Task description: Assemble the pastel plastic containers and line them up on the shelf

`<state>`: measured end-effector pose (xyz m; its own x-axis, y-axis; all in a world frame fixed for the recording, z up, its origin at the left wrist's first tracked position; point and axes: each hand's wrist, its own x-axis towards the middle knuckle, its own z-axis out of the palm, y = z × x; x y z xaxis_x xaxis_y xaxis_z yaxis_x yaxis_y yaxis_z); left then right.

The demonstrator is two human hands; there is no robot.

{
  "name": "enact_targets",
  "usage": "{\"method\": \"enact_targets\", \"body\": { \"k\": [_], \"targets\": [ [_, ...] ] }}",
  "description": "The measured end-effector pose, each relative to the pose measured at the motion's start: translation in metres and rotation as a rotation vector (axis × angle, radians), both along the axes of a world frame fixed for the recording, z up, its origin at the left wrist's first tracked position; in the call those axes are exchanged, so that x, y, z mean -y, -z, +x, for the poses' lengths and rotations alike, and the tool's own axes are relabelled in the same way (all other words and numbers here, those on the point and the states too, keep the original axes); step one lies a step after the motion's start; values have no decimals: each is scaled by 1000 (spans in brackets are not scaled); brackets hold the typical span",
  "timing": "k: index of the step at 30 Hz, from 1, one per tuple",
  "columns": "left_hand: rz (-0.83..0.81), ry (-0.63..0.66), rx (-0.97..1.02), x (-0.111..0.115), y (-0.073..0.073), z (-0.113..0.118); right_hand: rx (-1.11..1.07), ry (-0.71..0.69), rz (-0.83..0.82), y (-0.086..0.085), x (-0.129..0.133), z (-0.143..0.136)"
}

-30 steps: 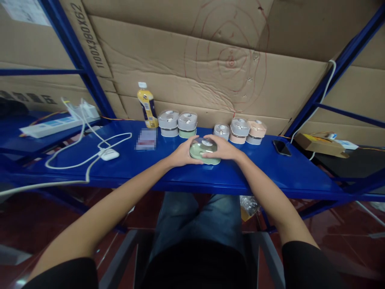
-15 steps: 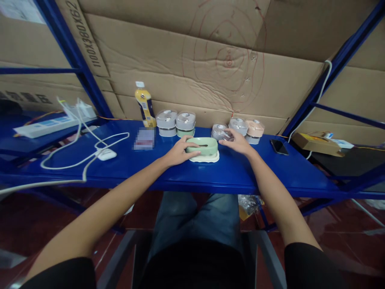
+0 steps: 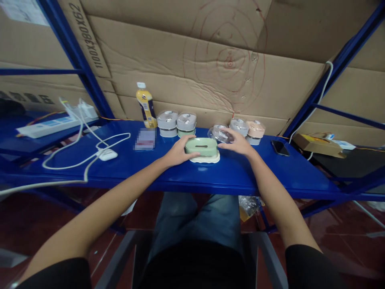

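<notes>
A light green oval container (image 3: 202, 151) with a slot in its top rests on a cream, wavy-edged base (image 3: 207, 159) on the blue table. Around its left end my left hand (image 3: 181, 151) is closed, thumb in front and fingers behind. At its right side my right hand (image 3: 236, 142) has thumb and fingers apart. Its fingers are at a clear lid (image 3: 221, 133) lying behind the container; whether they grip the lid is unclear.
Along the cardboard wall stand a yellow bottle (image 3: 146, 106), grey-lidded boxes (image 3: 167, 120), a grey box (image 3: 239, 126) and a peach box (image 3: 256, 129). A phone (image 3: 280, 147) lies right; a white cable (image 3: 87, 166) with a white adapter (image 3: 107, 154) lies left.
The clear lid has shifted slightly left and tilted by my right hand. My left hand has closed a little more around the green container.
</notes>
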<state>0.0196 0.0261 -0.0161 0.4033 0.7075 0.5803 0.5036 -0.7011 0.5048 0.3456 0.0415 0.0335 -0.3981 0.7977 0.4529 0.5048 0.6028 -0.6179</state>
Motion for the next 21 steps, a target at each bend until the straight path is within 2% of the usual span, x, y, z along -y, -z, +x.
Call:
{"method": "enact_targets", "body": {
  "k": [3, 6, 11, 21],
  "targets": [
    [-32, 54, -19, 3, 2, 15, 79, -144, 52, 0, 6, -17],
    [-42, 75, 5, 2, 5, 19, 175, -203, 101, 5, 7, -36],
    [-61, 70, 31, -1, 5, 18, 216, -213, 135, 11, -1, -50],
    [-115, 56, -71, -1, 8, 17, 309, -225, 114, 16, 2, -48]
  ]
}}
